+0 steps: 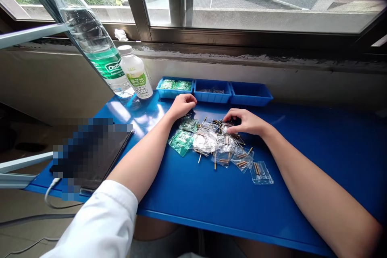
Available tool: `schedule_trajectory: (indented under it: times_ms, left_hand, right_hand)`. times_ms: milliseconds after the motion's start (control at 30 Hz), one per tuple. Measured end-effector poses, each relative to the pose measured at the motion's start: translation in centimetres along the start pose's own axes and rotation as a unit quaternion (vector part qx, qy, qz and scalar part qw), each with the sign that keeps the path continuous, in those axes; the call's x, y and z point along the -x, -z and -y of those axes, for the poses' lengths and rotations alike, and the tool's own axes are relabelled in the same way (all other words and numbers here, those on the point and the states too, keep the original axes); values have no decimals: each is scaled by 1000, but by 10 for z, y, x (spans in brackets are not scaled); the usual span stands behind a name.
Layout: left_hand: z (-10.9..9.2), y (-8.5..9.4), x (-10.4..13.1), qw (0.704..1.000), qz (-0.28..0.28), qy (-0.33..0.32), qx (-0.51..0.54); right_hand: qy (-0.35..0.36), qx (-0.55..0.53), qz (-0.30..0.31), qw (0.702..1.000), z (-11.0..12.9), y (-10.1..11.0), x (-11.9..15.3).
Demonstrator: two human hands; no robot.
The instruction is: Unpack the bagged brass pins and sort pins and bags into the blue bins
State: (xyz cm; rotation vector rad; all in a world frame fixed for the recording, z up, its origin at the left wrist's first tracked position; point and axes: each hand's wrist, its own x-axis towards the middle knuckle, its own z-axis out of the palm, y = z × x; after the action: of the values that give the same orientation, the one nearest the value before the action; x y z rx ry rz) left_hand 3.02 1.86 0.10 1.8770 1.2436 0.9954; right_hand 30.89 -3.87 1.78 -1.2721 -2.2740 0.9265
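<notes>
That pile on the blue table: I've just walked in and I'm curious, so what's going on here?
A person's right hand is at the pile of thin metal pieces and plastic packets. The left hand is just in front of the left blue tray, which holds green packets. What, if anything, either hand grips is unclear.

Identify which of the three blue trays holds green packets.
The leftmost tray, nearest the white bottle, has green packets inside. The middle tray holds small greyish pieces; no green packets show in the rightmost tray.
</notes>
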Motion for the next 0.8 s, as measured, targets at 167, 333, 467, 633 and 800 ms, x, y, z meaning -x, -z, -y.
schedule_trajectory:
  times_ms: [167,333,467,633,800]
  left_hand:
    - [0,0,1,1000,3,3,1]
    - [1,-1,0,1000,3,1,2]
    - [2,-1,-1,1000,4,1,-1]
    - [3,-1,-2,1000,6,-4,11]
    - [-10,-3,-3,998,26,-18,45]
  right_hand:
    - [11,7,12,1000,2,-4,-1]
    - [13,-25,-16,999,1,-7,-1]
    - [28,-56,-36,997,1,-9,0]
    - [5,-177,-153,972,5,-17,-3]
    - [-2,-207,-228,951,13,-31,-9]
